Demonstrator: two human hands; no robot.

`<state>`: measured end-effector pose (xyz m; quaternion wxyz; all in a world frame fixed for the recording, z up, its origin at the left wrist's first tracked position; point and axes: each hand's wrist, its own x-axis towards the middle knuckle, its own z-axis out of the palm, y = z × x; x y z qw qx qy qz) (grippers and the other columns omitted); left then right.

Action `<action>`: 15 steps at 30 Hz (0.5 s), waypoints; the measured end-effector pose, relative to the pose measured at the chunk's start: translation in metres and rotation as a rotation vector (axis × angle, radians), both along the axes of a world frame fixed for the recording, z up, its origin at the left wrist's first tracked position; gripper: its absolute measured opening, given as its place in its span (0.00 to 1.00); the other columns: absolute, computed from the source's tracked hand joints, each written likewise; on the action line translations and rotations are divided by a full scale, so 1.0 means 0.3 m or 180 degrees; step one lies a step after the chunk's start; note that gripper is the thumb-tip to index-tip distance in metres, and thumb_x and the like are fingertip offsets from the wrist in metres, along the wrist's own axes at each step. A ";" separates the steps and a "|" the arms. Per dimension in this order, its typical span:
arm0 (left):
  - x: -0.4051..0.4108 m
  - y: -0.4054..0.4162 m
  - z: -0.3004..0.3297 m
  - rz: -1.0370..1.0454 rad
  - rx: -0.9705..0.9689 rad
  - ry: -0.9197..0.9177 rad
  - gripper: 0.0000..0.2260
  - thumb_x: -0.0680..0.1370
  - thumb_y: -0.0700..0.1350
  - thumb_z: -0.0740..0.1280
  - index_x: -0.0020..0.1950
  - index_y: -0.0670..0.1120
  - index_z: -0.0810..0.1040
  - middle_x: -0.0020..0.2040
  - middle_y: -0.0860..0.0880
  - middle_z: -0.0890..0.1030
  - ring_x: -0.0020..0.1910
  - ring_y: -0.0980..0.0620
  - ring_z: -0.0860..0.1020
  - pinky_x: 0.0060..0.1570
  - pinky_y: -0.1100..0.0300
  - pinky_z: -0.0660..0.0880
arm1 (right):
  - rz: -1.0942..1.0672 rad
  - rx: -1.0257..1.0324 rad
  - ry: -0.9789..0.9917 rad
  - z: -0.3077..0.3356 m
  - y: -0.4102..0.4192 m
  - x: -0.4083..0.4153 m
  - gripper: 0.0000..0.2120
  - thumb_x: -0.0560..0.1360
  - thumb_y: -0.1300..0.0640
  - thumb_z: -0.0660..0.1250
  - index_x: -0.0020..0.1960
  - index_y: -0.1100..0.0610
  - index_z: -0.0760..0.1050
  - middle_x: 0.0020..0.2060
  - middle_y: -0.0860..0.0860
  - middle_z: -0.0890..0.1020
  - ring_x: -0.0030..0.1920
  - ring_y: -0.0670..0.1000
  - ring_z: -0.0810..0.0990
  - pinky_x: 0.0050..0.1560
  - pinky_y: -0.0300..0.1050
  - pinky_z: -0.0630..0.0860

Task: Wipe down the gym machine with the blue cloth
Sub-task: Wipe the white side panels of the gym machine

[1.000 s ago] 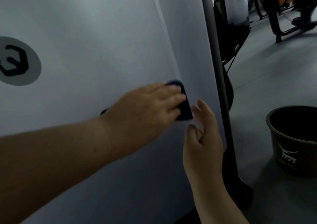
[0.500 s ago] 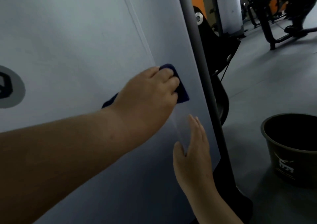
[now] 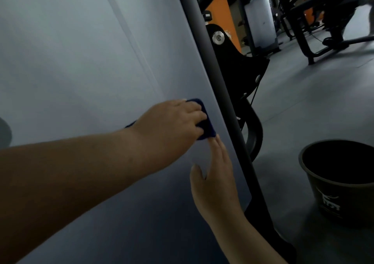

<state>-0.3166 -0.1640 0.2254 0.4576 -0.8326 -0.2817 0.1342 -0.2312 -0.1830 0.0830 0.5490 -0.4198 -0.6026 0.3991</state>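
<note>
The gym machine's large white panel (image 3: 81, 61) fills the left of the head view, edged on the right by a black upright post (image 3: 206, 61). My left hand (image 3: 172, 122) presses the dark blue cloth (image 3: 207, 129) against the panel close to the post, its fingers curled over the cloth. Most of the cloth is hidden under the hand; a corner shows by the wrist. Just below, my right hand (image 3: 216, 174) lies flat on the panel with straight fingers, fingertips nearly touching the cloth.
A dark bucket (image 3: 344, 199) stands on the grey floor at the right. Black brackets and an orange part (image 3: 228, 10) of the machine sit behind the post. Other gym machines (image 3: 323, 31) stand further back.
My left hand has slid the cloth rightward across the panel, from the seam toward the post. My right hand has gone from loosely bent to flat on the panel. The view has tilted.
</note>
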 end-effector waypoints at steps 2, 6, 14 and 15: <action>0.023 0.025 0.054 -0.0056 0.0225 -0.0086 0.20 0.73 0.40 0.54 0.46 0.44 0.86 0.52 0.41 0.84 0.53 0.40 0.81 0.51 0.49 0.79 | 0.0021 -0.0029 0.0006 0.000 -0.004 0.001 0.32 0.81 0.59 0.59 0.79 0.46 0.48 0.78 0.39 0.46 0.77 0.41 0.46 0.76 0.41 0.52; 0.070 0.106 0.077 0.0254 0.0555 -0.0292 0.18 0.75 0.40 0.54 0.50 0.39 0.84 0.54 0.37 0.82 0.56 0.37 0.79 0.57 0.45 0.76 | 0.0020 -0.0167 0.0119 -0.004 -0.003 0.017 0.31 0.81 0.59 0.59 0.79 0.46 0.51 0.78 0.41 0.49 0.77 0.42 0.48 0.74 0.41 0.55; 0.085 0.131 0.062 0.0232 0.0535 -0.0113 0.22 0.75 0.41 0.50 0.50 0.42 0.85 0.53 0.40 0.82 0.55 0.39 0.79 0.55 0.48 0.75 | -0.0113 -0.0571 0.0531 -0.032 0.036 0.064 0.28 0.79 0.64 0.60 0.77 0.50 0.60 0.74 0.46 0.63 0.74 0.48 0.64 0.73 0.48 0.66; 0.085 0.150 0.092 0.0329 0.0718 -0.0198 0.22 0.76 0.40 0.51 0.52 0.42 0.84 0.54 0.39 0.82 0.56 0.38 0.78 0.57 0.48 0.74 | -0.0112 -0.0595 0.0529 -0.035 0.040 0.067 0.28 0.79 0.64 0.60 0.77 0.50 0.59 0.74 0.46 0.63 0.74 0.49 0.64 0.73 0.49 0.66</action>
